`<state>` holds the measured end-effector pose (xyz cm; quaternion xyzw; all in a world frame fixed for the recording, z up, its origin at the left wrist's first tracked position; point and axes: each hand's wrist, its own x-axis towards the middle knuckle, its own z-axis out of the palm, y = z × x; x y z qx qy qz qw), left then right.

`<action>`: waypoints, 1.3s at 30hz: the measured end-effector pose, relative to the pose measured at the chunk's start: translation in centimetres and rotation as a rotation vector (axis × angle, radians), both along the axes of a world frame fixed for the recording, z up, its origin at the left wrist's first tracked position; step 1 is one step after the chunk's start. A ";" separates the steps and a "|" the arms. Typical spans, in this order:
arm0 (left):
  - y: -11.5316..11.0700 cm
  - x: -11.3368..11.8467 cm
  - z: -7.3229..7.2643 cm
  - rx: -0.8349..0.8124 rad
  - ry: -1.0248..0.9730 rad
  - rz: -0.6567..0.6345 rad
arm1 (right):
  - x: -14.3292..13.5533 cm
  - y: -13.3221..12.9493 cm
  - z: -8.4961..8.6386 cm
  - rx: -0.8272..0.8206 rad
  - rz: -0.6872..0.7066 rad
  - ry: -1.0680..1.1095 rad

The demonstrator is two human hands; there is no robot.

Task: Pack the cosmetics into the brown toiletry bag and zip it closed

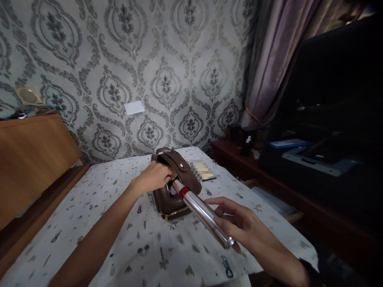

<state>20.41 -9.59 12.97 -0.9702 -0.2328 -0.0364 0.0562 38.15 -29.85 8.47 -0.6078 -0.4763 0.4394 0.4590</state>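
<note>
A brown leather handbag (187, 177) with a flap, a snap button and a gold zipper lies on the patterned white sheet (131, 239). My left hand (157, 175) is closed at its unzipped opening, with curled fingers on the edge; the fingertips are partly hidden. Between the thumb and fingers of my right hand (236, 219) is a shiny silver tube (203, 211) with a red band. The tube slants up to the left, its far end at the mouth of the bag. Something pale shows inside the opening.
Beyond the bag lies a flat rectangular item (205, 170), partly pixelated. A wooden headboard or cabinet (38, 147) stands at left. On the right are a dark red shelf (223, 149), a small dark bottle (247, 145) and a large black screen (329, 95). A patterned wall closes the back.
</note>
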 end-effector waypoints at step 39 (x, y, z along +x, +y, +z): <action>1.0 -2.6 -4.9 -0.105 -0.643 0.092 | 0.8 10.4 -1.7 0.513 0.065 -1.134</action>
